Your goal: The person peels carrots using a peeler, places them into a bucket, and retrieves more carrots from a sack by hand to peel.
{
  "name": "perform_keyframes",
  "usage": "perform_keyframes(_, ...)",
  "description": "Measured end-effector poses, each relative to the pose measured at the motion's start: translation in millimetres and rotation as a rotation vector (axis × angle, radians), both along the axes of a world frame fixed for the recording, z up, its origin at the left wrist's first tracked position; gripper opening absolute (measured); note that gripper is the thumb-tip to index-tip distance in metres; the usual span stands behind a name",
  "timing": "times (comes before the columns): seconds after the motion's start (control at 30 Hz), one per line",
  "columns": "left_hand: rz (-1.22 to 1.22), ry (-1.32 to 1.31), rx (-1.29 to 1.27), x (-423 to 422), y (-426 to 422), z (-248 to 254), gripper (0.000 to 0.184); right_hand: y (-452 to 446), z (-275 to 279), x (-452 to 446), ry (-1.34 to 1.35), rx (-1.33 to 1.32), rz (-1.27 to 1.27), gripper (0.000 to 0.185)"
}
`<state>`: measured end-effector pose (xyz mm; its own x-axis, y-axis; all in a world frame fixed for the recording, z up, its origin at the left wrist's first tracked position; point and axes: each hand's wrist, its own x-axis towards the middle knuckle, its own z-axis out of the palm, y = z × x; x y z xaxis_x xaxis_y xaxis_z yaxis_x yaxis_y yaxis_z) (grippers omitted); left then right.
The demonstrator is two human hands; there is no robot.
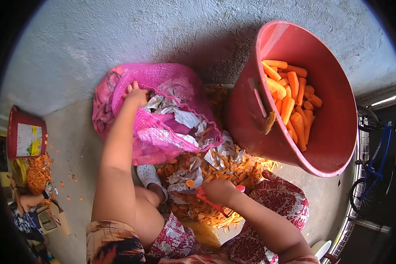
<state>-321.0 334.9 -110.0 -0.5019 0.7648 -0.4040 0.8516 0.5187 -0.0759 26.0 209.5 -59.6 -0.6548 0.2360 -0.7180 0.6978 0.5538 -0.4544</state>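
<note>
My left hand reaches into the mouth of a pink mesh sack, its fingers bent and partly hidden by the mesh. Crumpled printed paper lies inside the sack beside it. My right hand is closed round a red-handled tool above a heap of orange peelings. More torn paper and a cut carrot slice lie among the peelings. Peeled carrots rest in a large red tub at the upper right.
A pale clog is on a foot beside the sack. At the far left, a person sits near another red tub, carrots and a cardboard box. A blue bicycle stands at the right. A wall rises behind the sack.
</note>
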Motion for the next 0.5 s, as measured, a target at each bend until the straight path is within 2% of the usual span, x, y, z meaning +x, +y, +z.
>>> perform_keyframes(0.17,-0.147,0.171,-0.033,5.3,8.7,-18.6,0.032,1.6,1.7,-9.0,-0.007,-0.019,0.029,0.021)
perform_keyframes(0.27,-0.107,0.187,0.052,7.1,9.5,-15.4,0.031,2.0,3.0,-11.0,-0.003,-0.020,0.047,0.020)
perform_keyframes(0.37,-0.166,0.256,0.099,10.4,5.9,-23.7,0.029,2.8,6.0,-12.5,-0.014,-0.017,0.022,0.020)
perform_keyframes(0.47,-0.227,0.452,0.069,10.8,15.7,-48.4,0.024,-0.1,-1.2,-12.4,0.015,-0.012,0.047,0.020)
perform_keyframes(0.5,-0.208,0.453,0.128,13.1,13.8,-48.7,0.023,0.0,0.7,-13.6,0.017,-0.014,0.045,0.020)
